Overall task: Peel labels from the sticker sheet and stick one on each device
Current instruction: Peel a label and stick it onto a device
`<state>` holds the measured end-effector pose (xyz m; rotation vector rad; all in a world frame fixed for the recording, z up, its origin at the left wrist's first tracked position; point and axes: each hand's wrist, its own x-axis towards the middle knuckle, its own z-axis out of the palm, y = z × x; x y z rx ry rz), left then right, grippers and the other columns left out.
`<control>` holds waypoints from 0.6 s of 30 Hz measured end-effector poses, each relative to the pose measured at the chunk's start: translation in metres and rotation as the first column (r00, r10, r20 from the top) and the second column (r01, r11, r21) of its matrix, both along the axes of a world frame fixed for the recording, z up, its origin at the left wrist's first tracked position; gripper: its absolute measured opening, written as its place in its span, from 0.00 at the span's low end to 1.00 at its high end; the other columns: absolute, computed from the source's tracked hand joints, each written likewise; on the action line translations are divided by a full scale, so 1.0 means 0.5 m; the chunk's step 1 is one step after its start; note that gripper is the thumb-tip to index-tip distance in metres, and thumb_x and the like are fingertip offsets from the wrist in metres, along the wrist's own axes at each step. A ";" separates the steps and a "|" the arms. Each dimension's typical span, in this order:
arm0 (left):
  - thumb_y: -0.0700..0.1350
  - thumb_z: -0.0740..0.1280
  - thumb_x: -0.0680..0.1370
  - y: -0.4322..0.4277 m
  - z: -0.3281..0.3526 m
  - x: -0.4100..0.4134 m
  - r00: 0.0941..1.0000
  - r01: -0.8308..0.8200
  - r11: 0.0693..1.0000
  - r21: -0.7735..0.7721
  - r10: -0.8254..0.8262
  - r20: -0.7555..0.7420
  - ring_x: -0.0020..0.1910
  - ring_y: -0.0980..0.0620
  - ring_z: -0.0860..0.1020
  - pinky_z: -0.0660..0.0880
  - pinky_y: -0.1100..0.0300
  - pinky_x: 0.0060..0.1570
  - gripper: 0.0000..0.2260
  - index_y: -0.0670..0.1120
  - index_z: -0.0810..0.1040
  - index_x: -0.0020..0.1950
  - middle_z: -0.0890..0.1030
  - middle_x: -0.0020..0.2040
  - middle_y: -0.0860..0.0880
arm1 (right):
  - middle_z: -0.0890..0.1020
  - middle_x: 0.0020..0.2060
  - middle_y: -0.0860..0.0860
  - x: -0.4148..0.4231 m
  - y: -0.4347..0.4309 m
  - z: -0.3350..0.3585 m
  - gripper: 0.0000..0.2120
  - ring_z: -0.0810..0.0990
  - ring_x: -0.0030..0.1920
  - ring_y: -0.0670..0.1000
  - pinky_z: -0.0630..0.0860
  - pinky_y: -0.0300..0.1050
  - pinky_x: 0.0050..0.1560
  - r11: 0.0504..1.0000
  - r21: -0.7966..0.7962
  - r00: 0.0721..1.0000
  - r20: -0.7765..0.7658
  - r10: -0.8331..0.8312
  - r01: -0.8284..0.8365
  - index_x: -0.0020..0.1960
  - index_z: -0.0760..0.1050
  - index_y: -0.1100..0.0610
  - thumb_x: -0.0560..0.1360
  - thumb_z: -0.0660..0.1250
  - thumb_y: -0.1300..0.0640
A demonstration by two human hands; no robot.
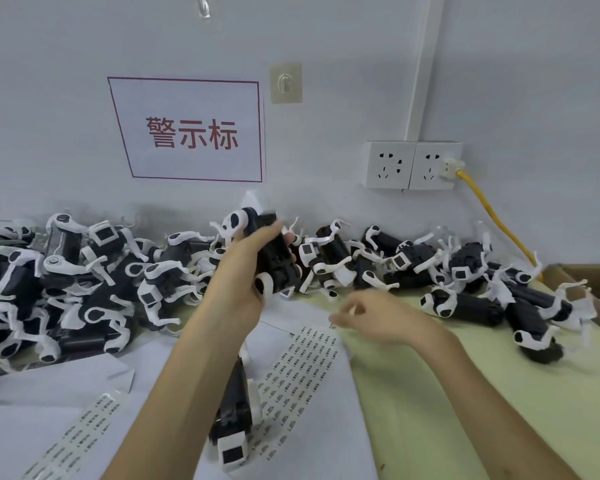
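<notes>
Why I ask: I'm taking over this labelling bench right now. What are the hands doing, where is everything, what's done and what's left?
Left hand grips one device, lifted over the table.
Right hand is at the far end of the sticker sheet, fingers pinched. It is blurred, so I cannot confirm a label in them.
A second device lies at the sheet's near end.
More devices sit in a left pile and a right pile along the wall.
Done: cannot tell which devices are labelled.
Left: label the held device, then the rest.
</notes>
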<state>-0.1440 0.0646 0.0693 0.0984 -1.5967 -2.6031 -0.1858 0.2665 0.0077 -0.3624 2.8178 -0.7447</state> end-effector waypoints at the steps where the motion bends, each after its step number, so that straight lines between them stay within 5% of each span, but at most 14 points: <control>1: 0.42 0.71 0.79 -0.003 -0.004 -0.002 1.000 0.021 1.000 -0.013 -0.021 0.015 0.37 0.51 0.83 0.82 0.58 0.36 0.07 0.47 0.79 0.57 0.85 0.46 0.47 | 0.79 0.45 0.42 -0.003 0.000 -0.017 0.14 0.77 0.43 0.41 0.70 0.39 0.43 0.999 0.034 0.994 0.104 0.031 -0.035 0.55 0.80 0.48 0.77 0.70 0.40; 5: 0.40 0.76 0.74 -0.018 -0.021 -0.011 1.000 0.022 0.983 -0.184 -0.018 0.024 0.35 0.52 0.83 0.82 0.57 0.35 0.08 0.44 0.81 0.51 0.84 0.37 0.48 | 0.82 0.42 0.46 -0.006 -0.001 -0.038 0.05 0.79 0.39 0.46 0.74 0.38 0.43 0.993 -0.097 0.989 0.120 0.085 -0.073 0.49 0.81 0.53 0.75 0.74 0.53; 9: 0.41 0.78 0.73 -0.034 -0.030 -0.019 1.000 -0.023 0.900 -0.435 0.020 -0.012 0.34 0.50 0.82 0.81 0.57 0.35 0.08 0.44 0.82 0.47 0.84 0.35 0.46 | 0.87 0.47 0.49 0.004 0.004 0.012 0.04 0.85 0.50 0.48 0.79 0.41 0.57 0.866 -0.488 0.988 0.048 0.150 -0.108 0.49 0.82 0.55 0.78 0.71 0.62; 15: 0.42 0.79 0.72 -0.054 -0.023 -0.018 0.999 -0.010 0.887 -0.463 -0.009 -0.040 0.50 0.47 0.86 0.82 0.48 0.49 0.09 0.44 0.85 0.49 0.88 0.46 0.46 | 0.87 0.45 0.51 0.037 0.001 0.092 0.09 0.85 0.43 0.47 0.79 0.39 0.40 0.609 -0.768 0.977 -0.208 0.054 -0.197 0.51 0.80 0.52 0.79 0.68 0.66; 18: 0.47 0.80 0.66 -0.060 -0.010 -0.003 0.979 0.156 0.908 -0.390 -0.194 -0.061 0.52 0.47 0.86 0.83 0.53 0.45 0.16 0.46 0.86 0.52 0.87 0.52 0.45 | 0.84 0.45 0.59 0.051 0.004 0.118 0.06 0.82 0.40 0.52 0.77 0.41 0.38 0.518 -0.807 0.948 -0.316 0.031 -0.285 0.48 0.78 0.50 0.76 0.71 0.60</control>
